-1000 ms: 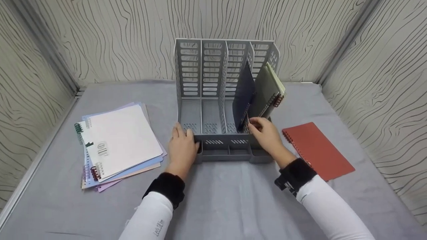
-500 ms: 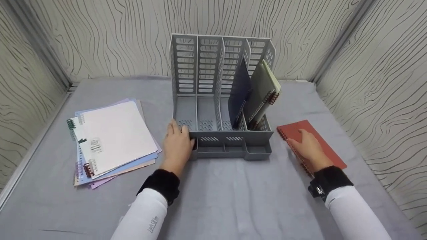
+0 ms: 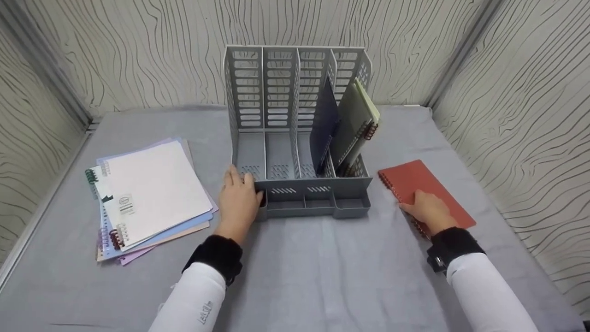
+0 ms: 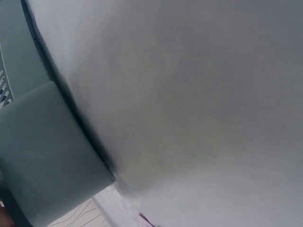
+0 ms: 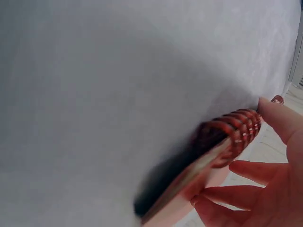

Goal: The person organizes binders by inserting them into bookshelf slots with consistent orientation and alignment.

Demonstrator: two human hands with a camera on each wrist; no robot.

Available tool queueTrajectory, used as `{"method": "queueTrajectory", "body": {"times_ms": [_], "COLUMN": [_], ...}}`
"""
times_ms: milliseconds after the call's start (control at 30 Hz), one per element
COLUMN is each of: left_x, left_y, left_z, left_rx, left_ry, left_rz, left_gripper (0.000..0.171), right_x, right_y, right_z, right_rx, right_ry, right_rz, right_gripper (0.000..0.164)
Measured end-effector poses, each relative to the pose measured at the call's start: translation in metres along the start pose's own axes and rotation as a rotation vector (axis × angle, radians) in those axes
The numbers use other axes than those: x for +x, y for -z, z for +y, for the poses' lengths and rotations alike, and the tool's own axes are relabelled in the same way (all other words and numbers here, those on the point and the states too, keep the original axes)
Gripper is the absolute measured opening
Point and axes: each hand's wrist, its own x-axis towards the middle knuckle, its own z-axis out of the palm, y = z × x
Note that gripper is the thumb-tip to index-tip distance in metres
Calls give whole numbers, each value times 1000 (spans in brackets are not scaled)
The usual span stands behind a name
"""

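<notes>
My left hand [image 3: 239,203] grips the front left corner of a grey desktop file organizer [image 3: 318,198], its thumb at the small front compartment. In the left wrist view, the organizer's smooth outer corner [image 4: 52,151] fills the left side. My right hand [image 3: 431,210] holds a red spiral notebook [image 3: 442,193] by its bound edge as it lies on the table. The right wrist view has the thumb at the red coil [image 5: 236,127] and the fingers [image 5: 232,196] over the cover. A dark blue notebook [image 3: 324,129] and an olive-green spiral notebook [image 3: 352,124] stand in the organizer's right part.
A fanned stack of spiral notebooks lies left of the organizer, a white-covered one [image 3: 156,189] on top, with blue and purple ones beneath. Grey cloth [image 3: 313,276] covers the table. Wood-patterned panels [image 3: 161,55] enclose the back and sides.
My right hand has left the organizer's front right, moved right to the red notebook and closed on its coil edge. My left hand stays at the organizer's corner. The head view has shifted slightly.
</notes>
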Motion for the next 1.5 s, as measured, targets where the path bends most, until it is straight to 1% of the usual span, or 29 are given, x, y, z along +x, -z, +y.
{"method": "queueTrajectory", "body": {"times_ms": [167, 233, 300, 433, 533, 633, 700, 800, 900, 967, 1033, 1167, 1300, 1400, 1500], "left_x": [1, 1, 0, -1, -1, -1, 0, 0, 0, 0, 0, 1, 2, 1, 0], "left_y": [2, 2, 1, 1, 1, 1, 1, 2, 1, 1, 0, -1, 0, 1, 1], "left_z": [-1, 0, 0, 1, 1, 0, 0, 0, 0, 0, 1, 2, 2, 1, 1], "left_rx": [-9, -10, -13, -11, 11, 23, 15, -3, -8, -9, -9, -9, -15, -16, -7], "left_ry": [9, 8, 8, 2, -12, -20, -18, -9, -1, 1, 0, -7, -1, 7, 0], "left_rz": [-5, 1, 5, 27, 44, 52, 47, 34, 30, 27, 22, 8, 5, 0, 10], "left_gripper": [45, 45, 45, 45, 45, 45, 45, 45, 45, 45, 45, 45, 46, 46, 45], "right_x": [6, 8, 9, 10, 9, 7, 5, 2, -2, -6, -9, -18, -29, -37, -44], "right_y": [-2, -4, -6, -9, -11, -12, -12, -9, -3, 2, 9, 24, 38, 42, 41], "right_z": [-7, -9, -11, -12, -10, -8, -7, -6, -6, -7, -7, -8, -16, -26, -37], "right_rx": [-48, -70, -97, -144, -164, -177, -171, -162, -150, -143, -141, -132, -58, 12, 74], "right_ry": [23, 20, 9, 2, 28, 70, 100, 120, 96, 66, 44, 33, 48, 86, 155], "right_rz": [30, 37, 51, 110, 169, 203, 206, 200, 189, 202, 243, 378, 497, 631, 772], "right_gripper": [40, 37, 37, 35, 26, 21, 23, 35, 46, 51, 54, 57, 58, 53, 46]}}
